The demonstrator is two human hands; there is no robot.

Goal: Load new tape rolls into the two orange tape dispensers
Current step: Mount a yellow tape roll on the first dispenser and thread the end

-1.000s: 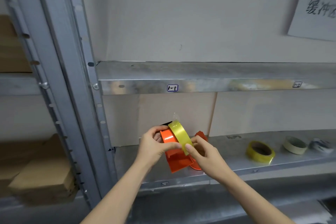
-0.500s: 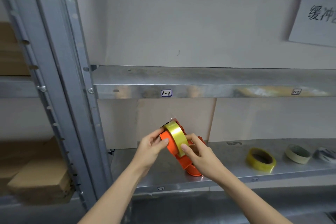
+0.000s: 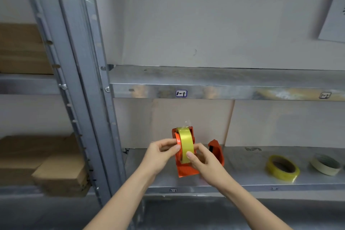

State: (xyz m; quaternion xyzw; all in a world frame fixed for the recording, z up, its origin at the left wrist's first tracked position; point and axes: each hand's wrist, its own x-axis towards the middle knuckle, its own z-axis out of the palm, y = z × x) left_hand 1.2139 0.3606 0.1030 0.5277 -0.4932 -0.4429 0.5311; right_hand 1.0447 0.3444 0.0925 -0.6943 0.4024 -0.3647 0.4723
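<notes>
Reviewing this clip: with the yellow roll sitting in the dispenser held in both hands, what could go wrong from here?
1. The loose clear tape end sticks up unthreaded above the yellow roll; it may fold back and stick to the roll.
2. The dispenser is held in the air by the left hand and right hand; a slip could drop it onto the shelf.

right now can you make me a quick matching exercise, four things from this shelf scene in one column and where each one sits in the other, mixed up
Things:
1. yellow tape roll in the dispenser
2. second orange dispenser
3. loose yellow tape roll
4. cream tape roll

Places:
A. lying flat on the shelf, far right
B. held between both hands
C. standing on the shelf just behind the right hand
D. lying flat on the shelf, between the dispensers and the cream roll

Pairs: 1-B, 2-C, 3-D, 4-A
</notes>
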